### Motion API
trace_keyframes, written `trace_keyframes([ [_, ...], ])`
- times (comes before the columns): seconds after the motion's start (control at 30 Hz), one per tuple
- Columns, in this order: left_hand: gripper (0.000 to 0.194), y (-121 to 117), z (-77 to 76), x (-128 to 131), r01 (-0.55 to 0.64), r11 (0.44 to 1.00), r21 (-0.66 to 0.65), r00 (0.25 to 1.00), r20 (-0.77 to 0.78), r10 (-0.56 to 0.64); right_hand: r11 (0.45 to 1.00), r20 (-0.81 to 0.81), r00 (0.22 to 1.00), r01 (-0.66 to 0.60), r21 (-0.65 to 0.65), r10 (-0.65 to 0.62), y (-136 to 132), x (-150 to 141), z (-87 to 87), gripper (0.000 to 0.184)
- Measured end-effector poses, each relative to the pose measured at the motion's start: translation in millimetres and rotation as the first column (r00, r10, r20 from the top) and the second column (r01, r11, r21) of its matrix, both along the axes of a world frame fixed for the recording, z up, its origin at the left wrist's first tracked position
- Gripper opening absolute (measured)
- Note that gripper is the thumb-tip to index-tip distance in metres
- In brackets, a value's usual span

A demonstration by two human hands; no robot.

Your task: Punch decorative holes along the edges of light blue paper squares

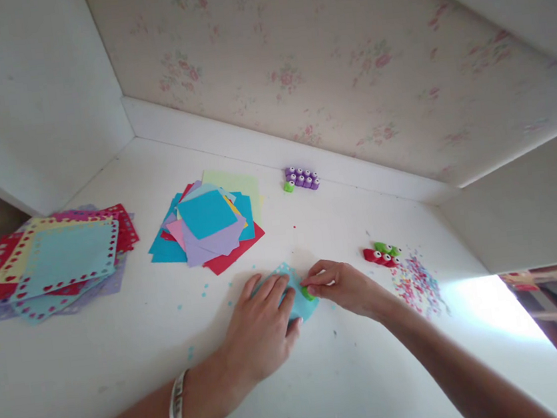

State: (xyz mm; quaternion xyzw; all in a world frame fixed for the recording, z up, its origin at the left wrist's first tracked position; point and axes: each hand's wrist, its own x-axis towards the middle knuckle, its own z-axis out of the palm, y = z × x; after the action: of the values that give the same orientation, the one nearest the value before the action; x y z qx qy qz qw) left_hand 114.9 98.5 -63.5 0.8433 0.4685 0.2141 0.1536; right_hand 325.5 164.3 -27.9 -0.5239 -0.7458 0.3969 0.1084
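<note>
A light blue paper sheet (298, 308) lies on the white tabletop in front of me, with small holes along its far edge. My left hand (265, 318) rests on the sheet, fingers spread over its left side. At the sheet's right edge, my right hand (336, 285) pinches a small green craft punch (307, 293) between thumb and fingers. The punch touches the paper, and my fingers partly cover it. Light blue punched-out bits (205, 286) are scattered to the left of my left hand.
Uncut coloured paper (211, 213) is piled beyond my left hand; heart-punched sheets (69, 253) are stacked far left. Purple punches (302, 178) with a green punch (289, 186) stand near the back wall. Red punches (379, 258), green punches (386, 248) and confetti (418, 283) lie right.
</note>
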Motion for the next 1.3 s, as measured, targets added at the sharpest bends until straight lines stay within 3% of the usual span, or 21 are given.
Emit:
trace_keyframes([
  [0.2, 0.033, 0.2, -0.7, -1.0, 0.017, 1.0, 0.011, 1.0, -0.001, -0.017, 0.996, -0.094, 0.993, -0.074, -0.047, 0.07, -0.7, 7.8, 7.4, 0.017],
  [0.33, 0.034, 1.4, -0.8, -1.7, 0.022, 1.0, 0.008, 1.0, -0.014, -0.022, 0.997, -0.083, 0.997, -0.013, -0.079, 0.006, 1.1, 25.3, 12.2, 0.02],
  [0.5, 0.034, 2.5, -0.7, -2.1, 0.018, 1.0, 0.007, 1.0, -0.001, -0.018, 0.986, 0.071, 0.985, 0.154, 0.066, -0.158, -0.7, 45.9, 14.5, 0.027],
  [0.7, 0.034, 3.0, -2.0, -0.9, 0.016, 1.0, 0.013, 1.0, -0.014, -0.016, 0.967, 0.211, 0.976, 0.004, 0.254, -0.059, -16.8, 33.3, 17.0, 0.019],
  [0.8, 0.034, 3.4, -3.2, -0.9, 0.02, 1.0, 0.019, 1.0, -0.011, -0.02, 0.967, 0.178, 0.981, 0.031, 0.253, -0.078, -16.4, 36.8, 22.0, 0.019],
  [0.9, 0.033, 3.6, -4.5, -1.2, 0.021, 0.999, 0.028, 1.0, -0.01, -0.021, 0.967, 0.156, 0.975, 0.124, 0.223, -0.161, -4.7, 61.1, 30.6, 0.017],
  [0.97, 0.033, 3.4, -4.9, -1.2, 0.02, 0.999, 0.035, 1.0, -0.012, -0.02, 0.936, 0.158, 0.949, 0.223, 0.274, -0.272, 8.7, 86.1, 36.2, 0.021],
  [1.07, 0.033, 3.2, -4.8, -0.8, 0.016, 0.999, 0.043, 1.0, -0.011, -0.016, 0.841, 0.237, 0.844, 0.367, 0.397, -0.48, 32.3, 123.0, 40.0, 0.028],
  [1.13, 0.033, 3.3, -4.4, -0.5, 0.014, 0.999, 0.044, 1.0, -0.008, -0.013, 0.821, 0.348, 0.782, 0.337, 0.461, -0.517, 46.5, 140.0, 38.0, 0.027],
  [1.3, 0.032, 3.8, -4.3, -0.9, 0.013, 0.999, 0.038, 1.0, -0.005, -0.013, 0.882, 0.578, 0.705, 0.144, 0.449, -0.41, 65.7, 153.4, 23.4, 0.024],
])
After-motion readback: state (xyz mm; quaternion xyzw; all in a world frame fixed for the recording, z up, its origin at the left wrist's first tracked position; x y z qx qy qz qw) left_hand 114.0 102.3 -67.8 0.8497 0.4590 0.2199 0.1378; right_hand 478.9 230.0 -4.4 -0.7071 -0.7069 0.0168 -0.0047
